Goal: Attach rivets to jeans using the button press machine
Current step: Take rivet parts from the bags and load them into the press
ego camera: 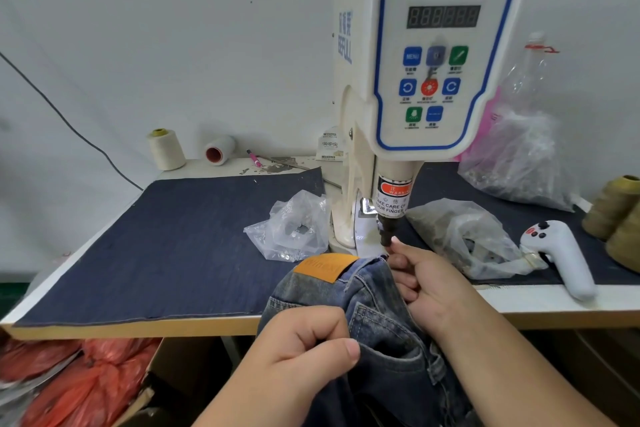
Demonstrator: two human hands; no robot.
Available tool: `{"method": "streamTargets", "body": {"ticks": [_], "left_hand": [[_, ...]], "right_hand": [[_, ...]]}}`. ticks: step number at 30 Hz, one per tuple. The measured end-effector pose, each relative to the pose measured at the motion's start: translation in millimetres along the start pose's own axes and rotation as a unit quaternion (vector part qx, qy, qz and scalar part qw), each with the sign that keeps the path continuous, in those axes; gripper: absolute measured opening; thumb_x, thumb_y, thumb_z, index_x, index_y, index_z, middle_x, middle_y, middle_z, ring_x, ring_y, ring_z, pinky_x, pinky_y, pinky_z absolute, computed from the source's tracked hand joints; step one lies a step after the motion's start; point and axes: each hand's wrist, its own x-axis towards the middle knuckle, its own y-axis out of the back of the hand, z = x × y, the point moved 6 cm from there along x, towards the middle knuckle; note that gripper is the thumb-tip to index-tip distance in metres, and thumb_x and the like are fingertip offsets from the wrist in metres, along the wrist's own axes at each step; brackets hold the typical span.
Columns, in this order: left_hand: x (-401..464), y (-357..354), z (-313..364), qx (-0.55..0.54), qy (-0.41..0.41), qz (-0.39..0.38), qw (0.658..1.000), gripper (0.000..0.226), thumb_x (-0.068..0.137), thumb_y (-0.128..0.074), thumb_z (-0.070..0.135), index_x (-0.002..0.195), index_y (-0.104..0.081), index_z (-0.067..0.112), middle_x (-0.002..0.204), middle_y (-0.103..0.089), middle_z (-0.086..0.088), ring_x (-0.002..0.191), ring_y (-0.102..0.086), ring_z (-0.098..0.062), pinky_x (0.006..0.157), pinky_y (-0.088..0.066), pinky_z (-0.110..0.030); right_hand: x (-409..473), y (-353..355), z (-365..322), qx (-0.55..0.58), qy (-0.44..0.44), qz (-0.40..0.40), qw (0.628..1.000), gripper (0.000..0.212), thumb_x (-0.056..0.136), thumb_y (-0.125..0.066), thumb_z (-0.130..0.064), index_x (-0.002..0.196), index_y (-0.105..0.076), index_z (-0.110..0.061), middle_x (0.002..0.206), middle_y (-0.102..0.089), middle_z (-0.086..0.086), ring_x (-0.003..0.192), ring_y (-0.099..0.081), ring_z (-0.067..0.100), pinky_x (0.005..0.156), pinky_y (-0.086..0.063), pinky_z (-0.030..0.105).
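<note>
Right hand [424,282] pinched jeans [377,319] at waistband edge, fingertips just below press head [388,236]. Left hand [311,343] clenched on denim nearer body, by pocket. Jeans hung off surface [156,326] front edge, bunched; long axis ran from left grip up and away toward right grip. Patch [325,266] just left of right grip. Right hand nearer head; die hidden. Judged: fabric not yet seated under head.

Bunched blue jeans [377,315] with tan leather patch [323,267] at table edge, just below white button press machine [433,55].
</note>
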Motion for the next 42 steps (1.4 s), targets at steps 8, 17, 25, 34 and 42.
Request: {"method": "streamTargets", "body": {"ticks": [8, 17, 25, 34, 42], "left_hand": [[-2, 4, -2, -0.006, -0.006, 0.01, 1.0, 0.034, 0.072, -0.065, 0.04, 0.054, -0.041, 0.024, 0.057, -0.03, -0.004, 0.057, -0.029, -0.015, 0.056, -0.024, -0.028], [-2, 7, -3, -0.006, -0.007, 0.015, 1.0, 0.035, 0.071, -0.065, 0.04, 0.053, -0.04, 0.022, 0.057, -0.029, -0.005, 0.056, -0.029, -0.013, 0.056, -0.024, -0.027], [-3, 7, -4, 0.004, -0.007, 0.018, 1.0, 0.036, 0.072, -0.064, 0.041, 0.054, -0.039, 0.021, 0.058, -0.03, -0.004, 0.057, -0.029, -0.014, 0.058, -0.023, -0.029], [-3, 8, -4, 0.0, -0.01, 0.017, 1.0, 0.036, 0.072, -0.065, 0.04, 0.054, -0.04, 0.022, 0.057, -0.029, -0.005, 0.057, -0.029, -0.014, 0.058, -0.023, -0.029], [-3, 10, -2, 0.002, -0.015, 0.015, 1.0, 0.034, 0.073, -0.065, 0.039, 0.053, -0.041, 0.025, 0.056, -0.033, 0.002, 0.056, -0.031, -0.011, 0.056, -0.026, -0.026]], "right_hand": [[-6, -6, 5, 0.107, -0.025, 0.002, 0.994, 0.021, 0.099, -0.051, -0.013, 0.079, -0.052, -0.006, 0.045, -0.04, -0.005, 0.026, -0.026, 0.005, 0.024, -0.018, 0.017], [-9, -10, 11, 0.118, -0.009, 0.014, 0.993, 0.025, 0.1, -0.051, -0.011, 0.076, -0.05, -0.006, 0.043, -0.039, -0.004, 0.027, -0.026, 0.005, 0.025, -0.02, 0.017], [-8, -13, 2, 0.017, 0.008, 0.075, 0.997, 0.046, 0.105, -0.046, -0.015, 0.059, -0.038, -0.01, 0.032, -0.029, -0.004, 0.019, -0.022, 0.007, 0.024, -0.017, 0.016], [-12, -17, 10, 0.124, -0.002, 0.048, 0.991, 0.028, 0.103, -0.047, -0.012, 0.075, -0.046, -0.009, 0.041, -0.041, -0.004, 0.025, -0.027, 0.006, 0.026, -0.022, 0.014], [-31, -20, 13, 0.29, 0.007, -0.009, 0.957, 0.017, 0.1, -0.04, -0.009, 0.088, -0.051, -0.003, 0.05, -0.044, 0.002, 0.032, -0.032, 0.009, 0.03, -0.028, 0.015]]}}
